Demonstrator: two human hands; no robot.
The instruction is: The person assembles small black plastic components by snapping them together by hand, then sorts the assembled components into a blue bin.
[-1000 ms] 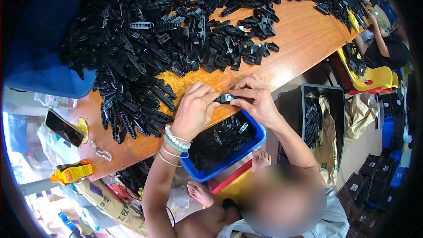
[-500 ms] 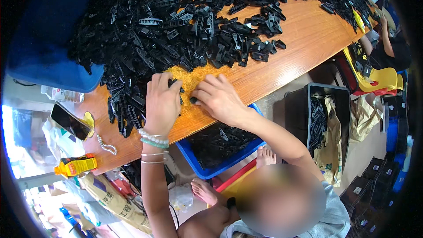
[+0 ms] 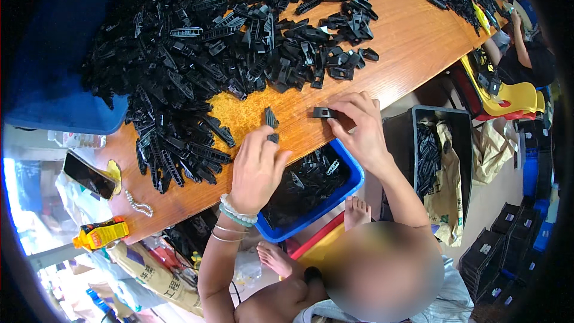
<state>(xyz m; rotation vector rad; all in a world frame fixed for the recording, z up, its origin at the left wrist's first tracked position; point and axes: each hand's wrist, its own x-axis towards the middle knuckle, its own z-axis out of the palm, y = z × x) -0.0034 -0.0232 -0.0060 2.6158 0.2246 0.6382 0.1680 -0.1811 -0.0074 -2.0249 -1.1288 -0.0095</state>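
My right hand (image 3: 360, 124) pinches a small black plastic part (image 3: 323, 112) with a square opening, just above the wooden table near its front edge. Farther left, my left hand (image 3: 258, 167) has its fingers closed at the lower end of a ribbed black plastic part (image 3: 271, 118). The fingers partly cover that part. Beyond both hands spreads a large heap of black plastic parts (image 3: 197, 72). Below the table edge, between my forearms, a blue bin (image 3: 357, 174) holds more black parts.
A phone (image 3: 89, 174), a bead bracelet (image 3: 139, 204) and a yellow-orange bottle (image 3: 101, 233) lie on the left. A dark bin (image 3: 412, 134) with black parts and brown paper stands right, near a yellow chair (image 3: 517, 97). Another person (image 3: 526, 60) sits at the far right.
Both hands have moved right, and my left hand has also come nearer the table's front edge. They are farther apart, and the part in my right hand now shows clearly.
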